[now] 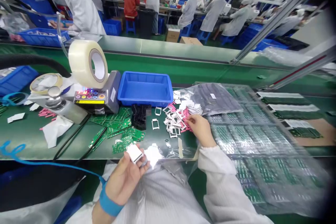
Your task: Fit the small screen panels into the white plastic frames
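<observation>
My left hand [127,175], with a blue wrist strap [111,201] on its wrist, is closed around a small white rectangular panel [134,153] with a dark strip along one edge. It is held up at the table's front edge. My right hand [201,131] reaches into the pile of white plastic frames [173,121] and pink strips [187,123]. Its thumb and fingers are pinched together at the pink strips; what lies between the fingertips is too small to make out. Two single frames [155,124] lie left of the pile.
Green circuit boards [123,129] and black parts [139,116] lie left of centre. Behind stand a blue tray [145,89] and a tape dispenser [97,94] with a large tape roll [86,63] on top. Clear trays of boards [252,133] cover the right. Co-workers sit beyond.
</observation>
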### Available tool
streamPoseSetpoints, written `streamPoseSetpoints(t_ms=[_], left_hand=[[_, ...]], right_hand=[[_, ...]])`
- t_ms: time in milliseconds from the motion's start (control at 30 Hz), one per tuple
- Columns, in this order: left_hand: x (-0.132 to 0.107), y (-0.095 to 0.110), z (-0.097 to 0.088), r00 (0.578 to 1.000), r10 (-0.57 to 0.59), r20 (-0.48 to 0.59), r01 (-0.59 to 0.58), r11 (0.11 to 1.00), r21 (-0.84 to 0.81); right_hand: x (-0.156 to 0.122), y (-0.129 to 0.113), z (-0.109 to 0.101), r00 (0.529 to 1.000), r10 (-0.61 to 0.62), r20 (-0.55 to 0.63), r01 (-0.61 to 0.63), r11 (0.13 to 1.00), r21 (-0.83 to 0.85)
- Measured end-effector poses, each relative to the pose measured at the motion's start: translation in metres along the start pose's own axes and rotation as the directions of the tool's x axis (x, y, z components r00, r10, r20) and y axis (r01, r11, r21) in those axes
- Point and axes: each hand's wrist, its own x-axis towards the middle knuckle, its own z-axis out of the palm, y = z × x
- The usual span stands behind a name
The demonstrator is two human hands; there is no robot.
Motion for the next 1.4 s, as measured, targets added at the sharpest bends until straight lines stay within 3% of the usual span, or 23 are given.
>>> streamPoseSetpoints(t_ms=[167, 267, 333, 367, 400, 433, 500, 533, 700, 800, 867, 933, 1067, 1267, 1333, 1400], left_hand=[[-0.004, 0.002, 0.002, 0.996, 0.063, 0.065, -0.067, 0.996, 0.059], [-0.008, 0.006, 0.004, 0.983, 0.143, 0.113, -0.156, 0.98, 0.123], [-0.011, 0.008, 0.006, 0.971, 0.18, 0.158, -0.206, 0.964, 0.169], [-0.012, 0.009, 0.007, 0.965, 0.192, 0.177, -0.225, 0.956, 0.19], [-0.013, 0.009, 0.008, 0.961, 0.202, 0.19, -0.24, 0.948, 0.208], [-0.013, 0.01, 0.009, 0.957, 0.211, 0.197, -0.253, 0.942, 0.222], [-0.015, 0.011, 0.011, 0.953, 0.229, 0.197, -0.272, 0.933, 0.234], [-0.015, 0.011, 0.012, 0.951, 0.236, 0.198, -0.28, 0.931, 0.235], [-0.017, 0.015, 0.012, 0.952, 0.253, 0.172, -0.289, 0.929, 0.232], [-0.017, 0.016, 0.011, 0.956, 0.257, 0.141, -0.284, 0.932, 0.226], [-0.017, 0.017, 0.011, 0.955, 0.257, 0.146, -0.284, 0.935, 0.215], [-0.016, 0.018, 0.01, 0.953, 0.262, 0.151, -0.288, 0.94, 0.185], [-0.019, 0.022, 0.007, 0.948, 0.294, 0.12, -0.307, 0.945, 0.109], [-0.021, 0.019, 0.006, 0.926, 0.348, 0.147, -0.359, 0.932, 0.054], [-0.019, 0.018, 0.005, 0.914, 0.379, 0.147, -0.391, 0.918, 0.07], [-0.018, 0.023, 0.002, 0.873, 0.465, 0.147, -0.484, 0.86, 0.158]], right_hand=[[-0.001, 0.004, 0.007, 0.998, -0.025, -0.065, 0.025, 1.0, -0.009], [-0.011, -0.019, -0.013, 0.985, -0.088, -0.151, 0.095, 0.995, 0.042], [-0.024, -0.047, -0.032, 0.961, -0.209, -0.18, 0.234, 0.964, 0.13], [-0.031, -0.063, -0.042, 0.933, -0.306, -0.191, 0.341, 0.921, 0.188], [-0.039, -0.08, -0.051, 0.852, -0.476, -0.217, 0.521, 0.809, 0.272], [-0.046, -0.097, -0.059, 0.743, -0.628, -0.233, 0.668, 0.675, 0.311], [-0.058, -0.126, -0.069, 0.587, -0.765, -0.266, 0.803, 0.51, 0.308], [-0.062, -0.137, -0.071, 0.541, -0.798, -0.265, 0.835, 0.471, 0.286], [-0.066, -0.158, -0.065, 0.434, -0.864, -0.256, 0.899, 0.393, 0.194], [-0.067, -0.162, -0.06, 0.4, -0.882, -0.248, 0.912, 0.356, 0.204], [-0.068, -0.167, -0.056, 0.408, -0.875, -0.26, 0.905, 0.35, 0.242], [-0.07, -0.17, -0.052, 0.446, -0.846, -0.292, 0.884, 0.365, 0.291], [-0.073, -0.172, -0.038, 0.545, -0.775, -0.32, 0.818, 0.408, 0.405], [-0.085, -0.179, -0.022, 0.746, -0.61, -0.267, 0.645, 0.561, 0.519], [-0.088, -0.183, -0.021, 0.763, -0.589, -0.267, 0.626, 0.566, 0.537], [-0.089, -0.186, -0.022, 0.767, -0.589, -0.256, 0.617, 0.565, 0.548]])
